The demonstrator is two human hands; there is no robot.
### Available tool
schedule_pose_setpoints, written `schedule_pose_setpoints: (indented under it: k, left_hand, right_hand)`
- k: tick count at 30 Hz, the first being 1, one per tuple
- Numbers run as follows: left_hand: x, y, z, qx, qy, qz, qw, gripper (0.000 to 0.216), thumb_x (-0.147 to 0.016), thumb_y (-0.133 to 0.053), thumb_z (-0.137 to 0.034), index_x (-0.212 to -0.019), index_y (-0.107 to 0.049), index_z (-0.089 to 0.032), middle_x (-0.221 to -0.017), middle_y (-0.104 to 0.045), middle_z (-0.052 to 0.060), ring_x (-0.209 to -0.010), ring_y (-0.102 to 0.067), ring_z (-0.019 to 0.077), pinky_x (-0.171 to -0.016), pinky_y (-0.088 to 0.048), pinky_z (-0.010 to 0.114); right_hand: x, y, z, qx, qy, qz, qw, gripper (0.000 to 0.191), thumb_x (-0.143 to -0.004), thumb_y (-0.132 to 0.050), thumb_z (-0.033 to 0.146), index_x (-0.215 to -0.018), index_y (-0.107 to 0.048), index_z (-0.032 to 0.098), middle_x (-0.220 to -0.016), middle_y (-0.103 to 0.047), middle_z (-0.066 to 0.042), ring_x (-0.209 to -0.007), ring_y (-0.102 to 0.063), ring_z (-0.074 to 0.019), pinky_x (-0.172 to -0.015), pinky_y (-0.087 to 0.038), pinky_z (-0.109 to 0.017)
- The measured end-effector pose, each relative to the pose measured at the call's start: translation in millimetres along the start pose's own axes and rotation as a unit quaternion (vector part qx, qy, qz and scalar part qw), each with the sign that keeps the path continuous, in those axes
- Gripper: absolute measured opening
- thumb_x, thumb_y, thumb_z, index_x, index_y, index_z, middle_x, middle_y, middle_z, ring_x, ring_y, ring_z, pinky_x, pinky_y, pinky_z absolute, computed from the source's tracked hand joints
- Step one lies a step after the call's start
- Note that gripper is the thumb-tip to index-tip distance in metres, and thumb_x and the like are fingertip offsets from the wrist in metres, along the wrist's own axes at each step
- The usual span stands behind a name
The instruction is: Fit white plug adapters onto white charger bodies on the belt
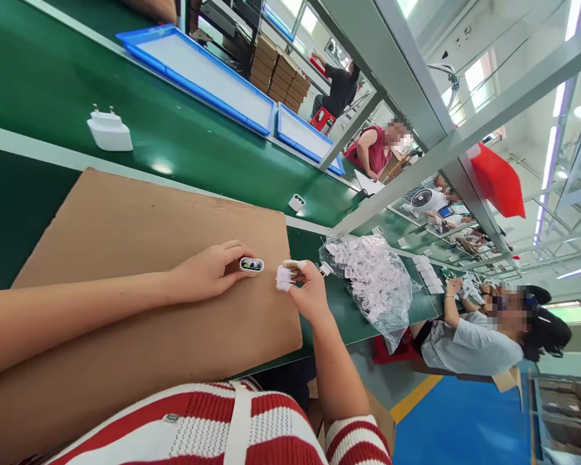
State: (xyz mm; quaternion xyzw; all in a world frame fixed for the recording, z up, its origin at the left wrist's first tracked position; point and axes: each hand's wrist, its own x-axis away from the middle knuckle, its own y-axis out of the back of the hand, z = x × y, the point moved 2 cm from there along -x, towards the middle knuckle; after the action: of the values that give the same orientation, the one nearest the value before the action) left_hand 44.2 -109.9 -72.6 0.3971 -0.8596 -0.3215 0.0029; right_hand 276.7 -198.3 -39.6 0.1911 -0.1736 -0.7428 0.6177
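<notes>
My left hand (221, 270) is closed around a white charger housing (252, 265). The housing's open end faces right, and parts show inside it. Just to the right, my right hand (310, 290) pinches a small white plastic piece (285, 278) between thumb and fingers. A short gap separates the piece from the housing. Both hands are above a brown cardboard sheet (140, 232). Beside my right hand, one loose white plug piece (326, 268) lies at the edge of a clear plastic bag (392, 326) full of similar white pieces.
A white two-pin charger (110, 131) and another white housing (297, 203) rest on the green conveyor belt (193, 139). Blue-rimmed trays (198, 58) line its far side. Metal frame posts (353, 129) rise behind the bag. A co-worker in a grey shirt (469, 345) sits at right.
</notes>
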Motion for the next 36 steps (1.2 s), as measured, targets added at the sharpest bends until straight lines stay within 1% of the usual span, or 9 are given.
schedule_pose_setpoints:
  k: [3, 6, 9, 14, 18, 21, 23, 27, 36]
  left_hand:
    - [0, -3, 7, 0.02, 0.007, -0.016, 1.0, 0.056, -0.09, -0.06, -0.066, -0.123, -0.067, -0.02, -0.12, -0.07, 0.011, -0.101, -0.067, 0.027, -0.089, -0.055, 0.036]
    - [-3, -3, 11, 0.01, -0.003, -0.015, 1.0, 0.05, -0.091, -0.06, -0.064, -0.113, -0.071, -0.02, -0.11, -0.073, 0.01, -0.1, -0.066, 0.0275, -0.09, -0.053, 0.037]
    - [-3, -2, 10, 0.015, -0.015, -0.025, 0.999, 0.047, -0.093, -0.058, -0.061, -0.11, -0.073, -0.02, -0.105, -0.074, 0.009, -0.097, -0.066, 0.0267, -0.089, -0.052, 0.036]
    - [-3, 0, 8, 0.036, -0.03, -0.03, 0.998, 0.044, -0.093, -0.059, -0.059, -0.107, -0.073, -0.02, -0.105, -0.075, 0.008, -0.098, -0.066, 0.0264, -0.09, -0.05, 0.036]
    - [-4, 1, 9, 0.035, -0.037, -0.029, 0.998, 0.042, -0.094, -0.057, -0.058, -0.103, -0.073, -0.019, -0.102, -0.075, 0.009, -0.094, -0.065, 0.026, -0.088, -0.049, 0.038]
    - [-3, 1, 11, 0.032, -0.039, -0.026, 0.998, 0.041, -0.094, -0.057, -0.056, -0.098, -0.073, -0.019, -0.097, -0.073, 0.009, -0.09, -0.064, 0.0254, -0.086, -0.048, 0.038]
    - [-3, 2, 11, 0.03, -0.041, -0.026, 0.998, 0.04, -0.093, -0.057, -0.055, -0.094, -0.072, -0.019, -0.093, -0.072, 0.009, -0.087, -0.063, 0.0247, -0.083, -0.047, 0.037]
    - [-2, 3, 11, 0.037, -0.036, -0.029, 0.998, 0.038, -0.093, -0.057, -0.054, -0.089, -0.071, -0.019, -0.089, -0.07, 0.008, -0.085, -0.062, 0.024, -0.081, -0.046, 0.036]
    - [-3, 6, 8, 0.035, -0.046, -0.036, 0.998, 0.036, -0.093, -0.058, -0.05, -0.077, -0.065, -0.019, -0.083, -0.068, 0.007, -0.08, -0.06, 0.023, -0.077, -0.044, 0.035]
  right_hand:
    - [3, -3, 3, 0.091, 0.001, 0.052, 0.995, 0.034, -0.073, -0.076, 0.022, -0.106, -0.081, 0.026, -0.101, -0.065, -0.002, -0.082, -0.063, -0.0144, -0.075, -0.057, -0.028]
    - [4, -8, 3, 0.115, -0.017, 0.08, 0.99, 0.031, -0.075, -0.077, 0.024, -0.105, -0.082, 0.025, -0.098, -0.064, -0.001, -0.078, -0.062, -0.0131, -0.074, -0.056, -0.027]
    - [3, -12, 5, 0.079, -0.03, 0.035, 0.996, 0.029, -0.077, -0.08, 0.035, -0.104, -0.078, 0.023, -0.097, -0.069, -0.002, -0.078, -0.064, -0.0139, -0.075, -0.055, -0.027]
    - [-6, -15, 22, 0.064, -0.028, -0.034, 0.997, 0.029, -0.09, -0.067, 0.051, -0.089, -0.072, 0.022, -0.075, -0.068, 0.001, -0.062, -0.055, -0.0139, -0.062, -0.049, -0.028]
    - [-12, -25, 43, 0.195, 0.054, 0.029, 0.979, 0.021, -0.091, -0.063, 0.03, -0.11, -0.072, 0.026, -0.099, -0.073, -0.003, -0.075, -0.061, -0.0173, -0.07, -0.053, -0.03]
    - [-14, -35, 57, 0.355, 0.138, 0.062, 0.922, 0.033, -0.084, -0.057, 0.01, -0.109, -0.072, 0.025, -0.103, -0.067, -0.007, -0.094, -0.061, -0.0231, -0.079, -0.053, -0.033]
    - [-15, -40, 63, 0.4, 0.175, 0.065, 0.898, 0.036, -0.08, -0.056, 0.005, -0.106, -0.073, 0.024, -0.106, -0.064, -0.009, -0.102, -0.059, -0.0255, -0.083, -0.054, -0.035]
    - [-18, -42, 66, 0.358, 0.209, 0.088, 0.906, 0.042, -0.08, -0.053, 0.002, -0.113, -0.072, 0.021, -0.106, -0.065, -0.009, -0.103, -0.06, -0.0245, -0.089, -0.054, -0.036]
    - [-25, -48, 59, 0.352, 0.204, 0.113, 0.906, 0.043, -0.08, -0.053, 0.002, -0.111, -0.074, 0.022, -0.097, -0.065, -0.007, -0.099, -0.061, -0.0245, -0.087, -0.053, -0.035]
